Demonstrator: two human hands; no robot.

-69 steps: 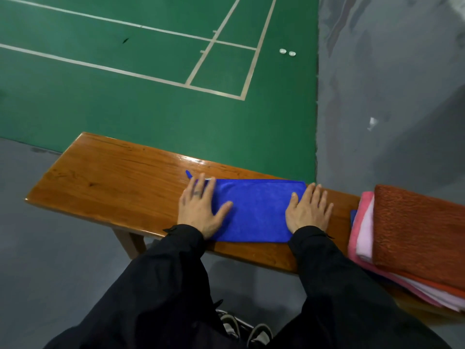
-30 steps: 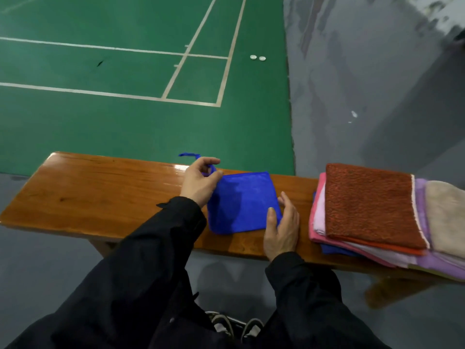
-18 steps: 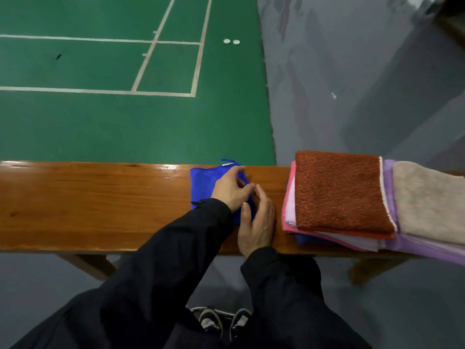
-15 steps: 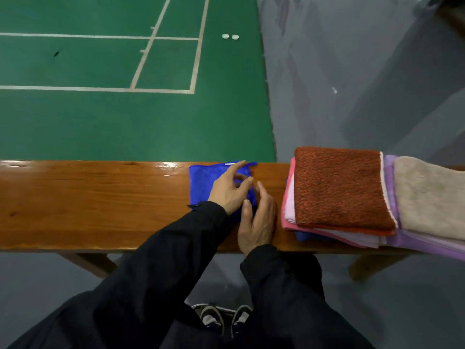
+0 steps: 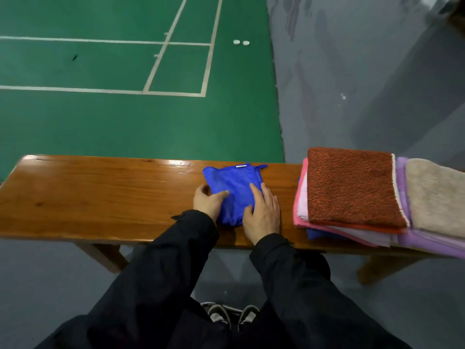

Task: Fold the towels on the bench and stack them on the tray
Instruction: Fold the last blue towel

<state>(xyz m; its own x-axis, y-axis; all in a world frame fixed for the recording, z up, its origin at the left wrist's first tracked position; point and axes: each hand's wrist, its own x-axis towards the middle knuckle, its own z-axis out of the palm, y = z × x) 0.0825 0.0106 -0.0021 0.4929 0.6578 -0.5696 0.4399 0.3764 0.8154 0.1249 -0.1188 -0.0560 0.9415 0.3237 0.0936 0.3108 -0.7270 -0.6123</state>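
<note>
- Head view: a person in black sleeves leans over a long glossy brown wooden bench (image 5: 100, 197) beside a green badminton court with white lines (image 5: 125, 117), working on a small bright-blue microfibre towel (image 5: 234, 182) folded to a compact rectangle near the bench's middle.
- The left hand (image 5: 210, 202) sits at the towel's left edge, thumb laid over the blue cloth and fingers curled at the fold; it appears to be gripping that edge, though the fingertips are partly hidden.
- The right hand (image 5: 264, 210) lies flat on the towel's right side, fingers straight and close together, pressing the cloth onto the wood.
- Just right of the hands, apart from the blue towel, stands a stack of folded towels topped by a rust-orange terry towel (image 5: 352, 187), with pink, white and blue layers beneath; a beige towel on a lilac one (image 5: 437, 197) lies beside it at the frame's edge.
- No tray can be made out; whatever is under the stack is hidden by the cloth.
- Judged from this, the step in hand is finishing the blue towel's last fold, with smoothing under way.
- The next move would call for both hands to take the folded packet by its sides, keep the layers from slipping open, carry it right and set it squarely on the rust-orange towel.
</note>
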